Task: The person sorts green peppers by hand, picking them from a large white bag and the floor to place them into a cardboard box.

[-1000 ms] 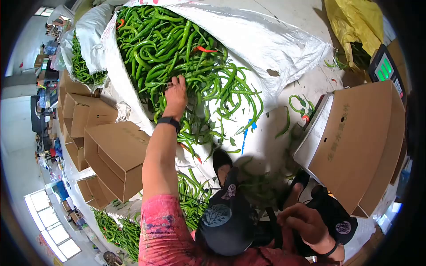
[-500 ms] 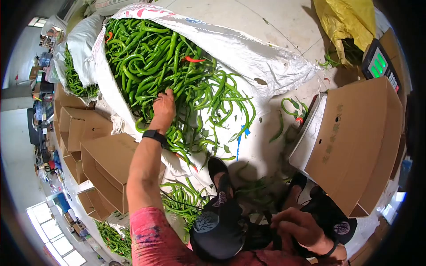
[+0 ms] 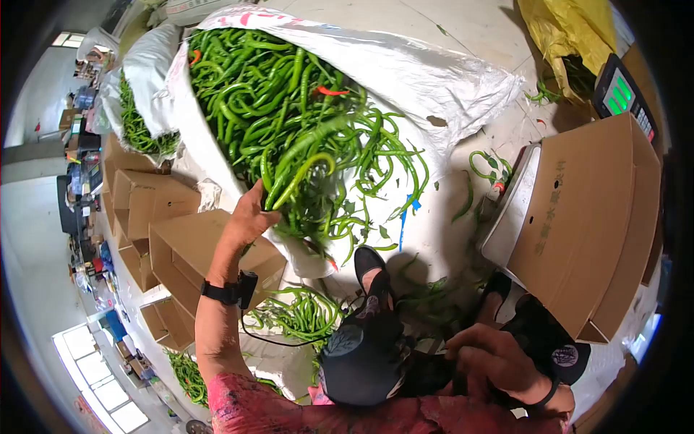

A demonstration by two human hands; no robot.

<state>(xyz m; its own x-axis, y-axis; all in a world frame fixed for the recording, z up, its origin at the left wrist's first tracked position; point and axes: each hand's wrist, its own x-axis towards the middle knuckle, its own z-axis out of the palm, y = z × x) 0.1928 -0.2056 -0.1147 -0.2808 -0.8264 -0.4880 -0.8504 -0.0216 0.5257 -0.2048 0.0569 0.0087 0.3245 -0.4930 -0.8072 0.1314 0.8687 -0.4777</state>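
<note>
A large heap of long green chili peppers (image 3: 253,108) lies in and spills from an opened white woven sack (image 3: 434,87). My left hand (image 3: 253,215), with a black band on its wrist, is closed around several green chili peppers (image 3: 300,177) at the heap's near left edge. Their free ends point up and right, over the heap. My right hand (image 3: 499,362) is held low in front of my body, by my dark-clad legs. Its fingers are curled in, and whatever they may hold is hidden. One red pepper (image 3: 331,91) shows on the heap.
Open cardboard boxes (image 3: 195,249) stand on the left. On the right, another box (image 3: 585,224) rests on a metal scale plate (image 3: 506,217), near a lit scale display (image 3: 619,94). More peppers (image 3: 307,315) lie by my feet. A yellow bag (image 3: 571,36) stands at the back right.
My left hand has drawn back from the heap toward me, lifting several green chili peppers. The right hand stays low with curled fingers. The view has shifted slightly.
</note>
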